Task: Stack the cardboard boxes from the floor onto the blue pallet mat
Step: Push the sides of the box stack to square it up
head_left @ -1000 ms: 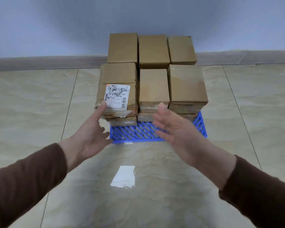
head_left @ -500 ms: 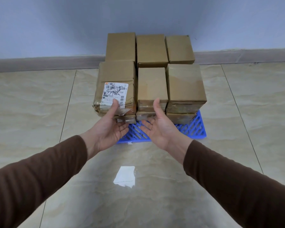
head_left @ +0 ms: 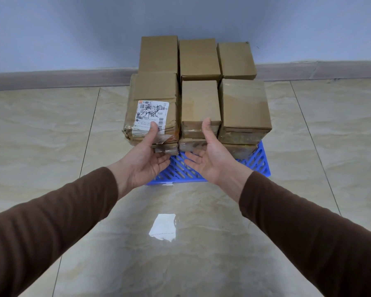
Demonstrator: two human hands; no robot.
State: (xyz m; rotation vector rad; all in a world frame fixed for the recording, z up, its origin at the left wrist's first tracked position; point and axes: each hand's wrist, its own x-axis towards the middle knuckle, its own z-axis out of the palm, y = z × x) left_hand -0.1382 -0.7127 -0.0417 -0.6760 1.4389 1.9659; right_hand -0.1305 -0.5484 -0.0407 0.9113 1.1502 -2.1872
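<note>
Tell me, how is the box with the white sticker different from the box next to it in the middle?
The labelled box carries a white shipping label; the middle front box has a plain top. The labelled box looks wider and crumpled at its front, while the middle front box looks narrower and neater. The left hand has its thumb on the labelled box; the right hand has its thumb on the middle one. Both are brown cardboard, stacked over the blue pallet mat.

hands (head_left: 176, 161) closer, perhaps touching boxes (head_left: 199, 108)
</note>
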